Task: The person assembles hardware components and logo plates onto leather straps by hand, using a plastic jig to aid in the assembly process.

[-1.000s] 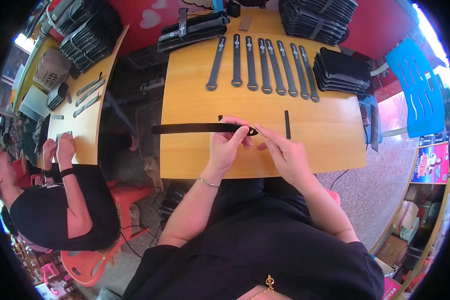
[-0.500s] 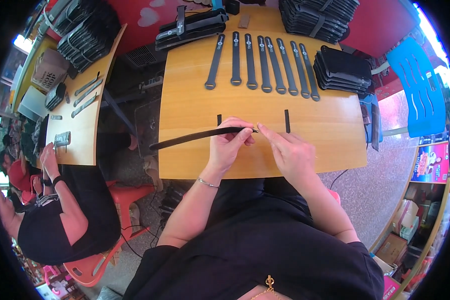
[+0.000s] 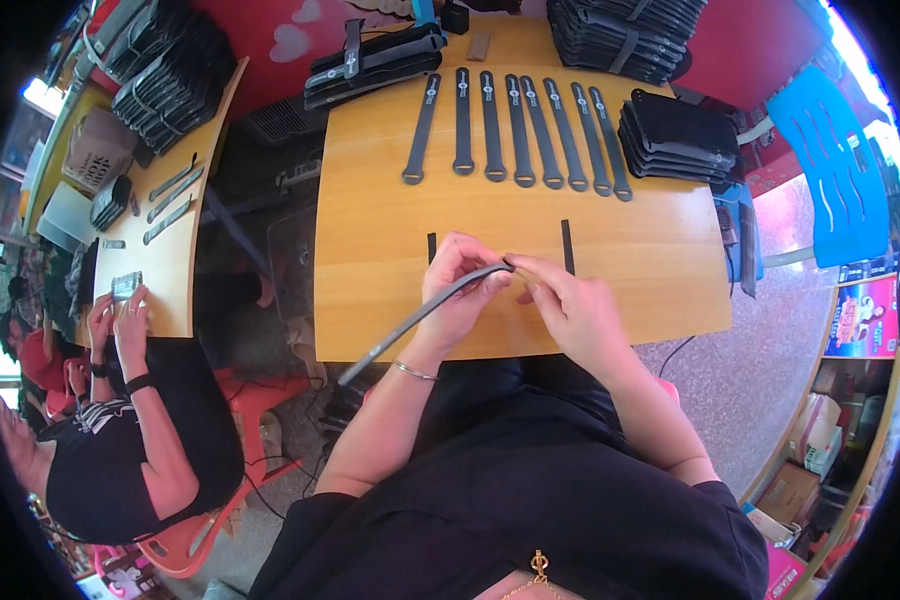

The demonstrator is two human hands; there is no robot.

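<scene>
A long dark grey strap (image 3: pixel 402 330) hangs in the air over the front of the wooden table, its free end sloping down to the left past my wrist. My left hand (image 3: pixel 457 297) is closed round it near its upper end, thumb and fingers pinching it. At that end the fingertips of my right hand (image 3: pixel 576 308) press together on the tip; the slot there is mostly hidden by fingers. Beyond my hands, several similar straps (image 3: pixel 489 130) with slotted ends lie in a fanned row. Two short black strips (image 3: pixel 568 246) are on the tabletop, one beyond each hand.
Stacks of black folded pouches stand at the back right (image 3: pixel 620 45), at the right edge (image 3: pixel 675 140) and at the back left (image 3: pixel 375 68). A blue plastic chair (image 3: pixel 832 170) is on the right. To the left, a co-worker (image 3: pixel 120 450) sits at another table (image 3: pixel 175 270).
The strap has turned over to its lighter printed face, and its free end has swung downward and toward me. My right fingers have closed on its tip. The co-worker's hands have moved.
</scene>
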